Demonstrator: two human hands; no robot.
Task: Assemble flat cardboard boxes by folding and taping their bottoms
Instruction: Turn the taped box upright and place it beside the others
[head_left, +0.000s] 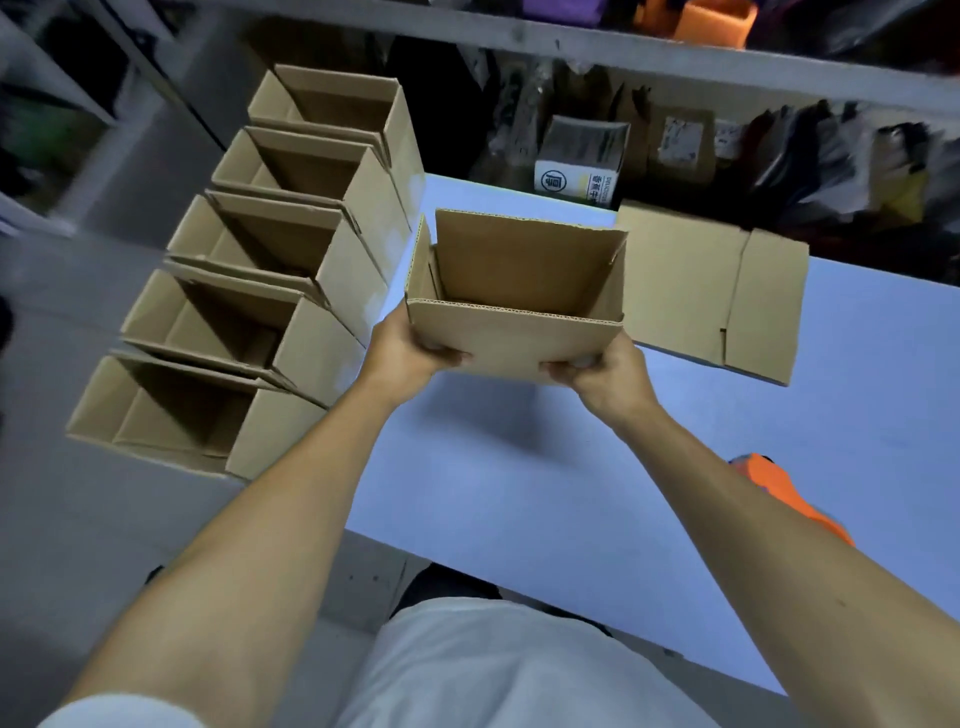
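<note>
Box raised mouth-up above surface, left hand and right hand curled under near wall (probably bound for finished row).

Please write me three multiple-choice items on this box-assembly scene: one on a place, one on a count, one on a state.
1. Where does the flat cardboard lie?
A. on the table right of the held box
B. inside the held box
C. on the floor

2. How many open boxes stand in the row at left?
A. two
B. five
C. eight

3. How is the held box gripped?
A. left hand only
B. both hands
C. not at all

Answers: 1 A, it lies on the white table beside the box. 2 B, five openings show. 3 B, the left hand and right hand grip its near wall.
</note>
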